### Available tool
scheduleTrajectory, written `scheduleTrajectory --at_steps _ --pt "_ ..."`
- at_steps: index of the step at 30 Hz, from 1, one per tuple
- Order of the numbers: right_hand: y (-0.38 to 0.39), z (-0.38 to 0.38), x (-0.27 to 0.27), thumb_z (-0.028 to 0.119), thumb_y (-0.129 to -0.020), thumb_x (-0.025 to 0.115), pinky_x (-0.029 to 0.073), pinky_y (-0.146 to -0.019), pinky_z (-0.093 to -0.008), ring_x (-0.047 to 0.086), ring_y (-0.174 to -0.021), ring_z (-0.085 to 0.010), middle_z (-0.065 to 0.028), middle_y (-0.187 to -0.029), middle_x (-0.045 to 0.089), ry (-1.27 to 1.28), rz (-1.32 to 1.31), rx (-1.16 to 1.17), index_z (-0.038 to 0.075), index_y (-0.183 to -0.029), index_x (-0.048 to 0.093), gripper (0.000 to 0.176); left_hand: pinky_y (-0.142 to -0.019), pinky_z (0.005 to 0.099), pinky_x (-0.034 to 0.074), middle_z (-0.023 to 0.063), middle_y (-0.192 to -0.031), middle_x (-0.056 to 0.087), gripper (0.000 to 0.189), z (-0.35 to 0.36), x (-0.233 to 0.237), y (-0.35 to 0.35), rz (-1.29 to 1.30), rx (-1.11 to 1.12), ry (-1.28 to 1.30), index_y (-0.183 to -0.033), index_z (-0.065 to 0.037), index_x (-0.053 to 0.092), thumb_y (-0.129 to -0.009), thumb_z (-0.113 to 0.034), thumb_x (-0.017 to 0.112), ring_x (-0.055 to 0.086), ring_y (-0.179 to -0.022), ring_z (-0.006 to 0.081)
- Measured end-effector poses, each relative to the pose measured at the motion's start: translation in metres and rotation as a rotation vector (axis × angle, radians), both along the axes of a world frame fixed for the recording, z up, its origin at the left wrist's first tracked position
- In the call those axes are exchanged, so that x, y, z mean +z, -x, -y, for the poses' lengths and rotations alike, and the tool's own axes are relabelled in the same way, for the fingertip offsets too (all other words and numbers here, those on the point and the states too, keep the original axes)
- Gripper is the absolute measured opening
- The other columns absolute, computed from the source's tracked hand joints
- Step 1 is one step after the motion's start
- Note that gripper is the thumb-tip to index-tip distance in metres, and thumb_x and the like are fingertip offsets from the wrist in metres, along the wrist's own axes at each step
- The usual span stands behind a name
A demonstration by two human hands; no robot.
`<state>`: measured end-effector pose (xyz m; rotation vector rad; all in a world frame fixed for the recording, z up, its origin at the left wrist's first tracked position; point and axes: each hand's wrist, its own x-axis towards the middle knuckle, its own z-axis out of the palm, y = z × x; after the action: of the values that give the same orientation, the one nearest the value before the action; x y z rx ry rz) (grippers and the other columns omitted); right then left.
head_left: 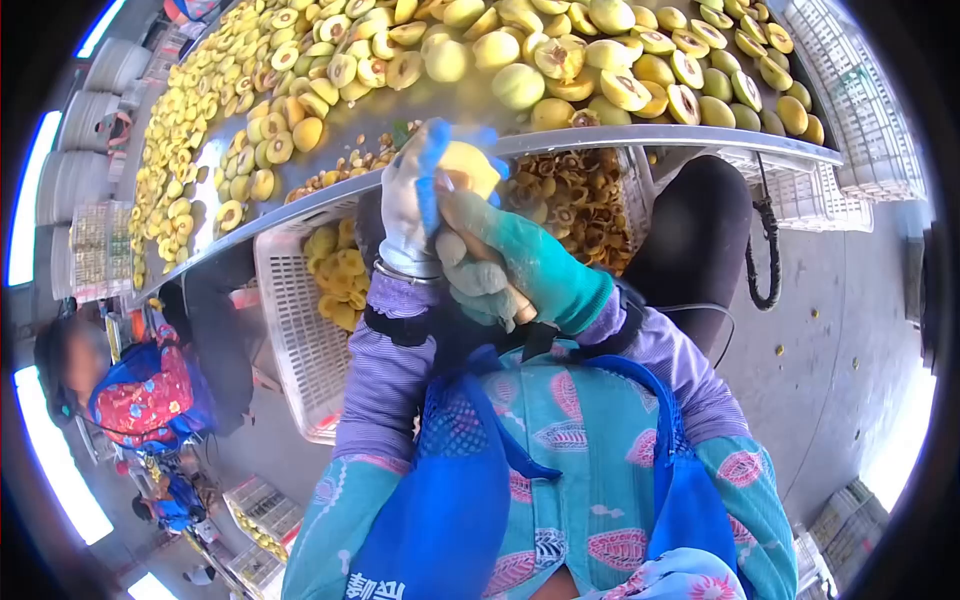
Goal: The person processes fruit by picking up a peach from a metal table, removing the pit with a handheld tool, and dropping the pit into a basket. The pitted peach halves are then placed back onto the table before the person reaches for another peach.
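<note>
My left hand [408, 205], in a white glove with blue fingertips, is closed around a yellow peach [470, 168] just over the table's near edge. My right hand [530, 262], in a teal glove with grey fingers, grips a tool by its wooden handle [523, 310]. The handle's end sticks out below my fist, and the tool's working end is hidden at the fruit. Both hands are close together, the right thumb near the peach. Beyond them, many halved peaches [625, 92] lie on the metal table [690, 133], several with the stone showing.
Under the table edge stand a white crate [300, 330] with yellow fruit pieces and a heap of brown stones and scraps [585, 200]. White crates [875, 120] are stacked at the right. Another person [150, 390] sits at the left. A dark cord [768, 240] hangs from the table.
</note>
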<state>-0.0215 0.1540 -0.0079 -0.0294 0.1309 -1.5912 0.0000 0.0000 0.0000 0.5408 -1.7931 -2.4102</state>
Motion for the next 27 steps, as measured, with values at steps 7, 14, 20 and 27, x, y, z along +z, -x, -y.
scheduleTrajectory --at_steps 7,14,20,27 --pt "-0.014 0.017 -0.009 0.054 -0.102 0.033 0.032 -0.042 -0.0261 0.037 -0.042 -0.0081 0.0078 -0.057 0.043 0.307 0.223 0.029 0.013 -0.091 0.054 0.048 -0.061 0.0294 0.051 0.0093 -0.087 0.067 0.037 -0.007 0.002 -0.030 -0.004 0.309 0.031 -0.106 0.000 0.063 -0.095 -0.035 0.056 0.063 -0.069 0.0168" --pt "0.002 -0.011 -0.072 0.049 -0.100 0.045 0.037 -0.041 -0.0258 0.043 -0.043 -0.0095 0.0054 -0.060 0.046 -0.422 0.353 -0.149 0.013 -0.092 0.053 0.037 -0.074 0.0271 0.051 0.0098 -0.092 0.070 0.040 0.132 -0.021 -0.065 0.491 0.378 1.318 -0.112 0.002 0.065 -0.083 -0.023 0.076 0.064 -0.083 0.0148" --pt "0.011 -0.018 -0.020 0.055 -0.095 0.052 0.042 -0.040 -0.0255 0.049 -0.045 -0.0113 0.0024 -0.063 0.052 -0.502 0.004 -0.273 0.011 -0.093 0.055 0.044 -0.094 0.0457 0.048 0.0230 -0.119 0.059 0.065 0.077 -0.024 0.139 0.148 -0.237 1.823 -0.135 -0.009 0.047 -0.076 -0.028 0.065 0.056 -0.114 0.0392" --pt "0.044 -0.012 -0.011 0.056 -0.097 0.046 0.036 -0.033 -0.0225 0.049 -0.042 -0.0116 -0.0020 -0.065 0.054 -0.659 -0.756 -0.560 0.005 -0.093 0.054 0.051 -0.082 0.0336 0.052 0.0093 -0.107 0.070 0.039 0.109 -0.016 0.132 0.205 -0.242 0.947 -0.118 -0.011 0.067 -0.080 -0.018 0.068 0.067 -0.092 0.0240"
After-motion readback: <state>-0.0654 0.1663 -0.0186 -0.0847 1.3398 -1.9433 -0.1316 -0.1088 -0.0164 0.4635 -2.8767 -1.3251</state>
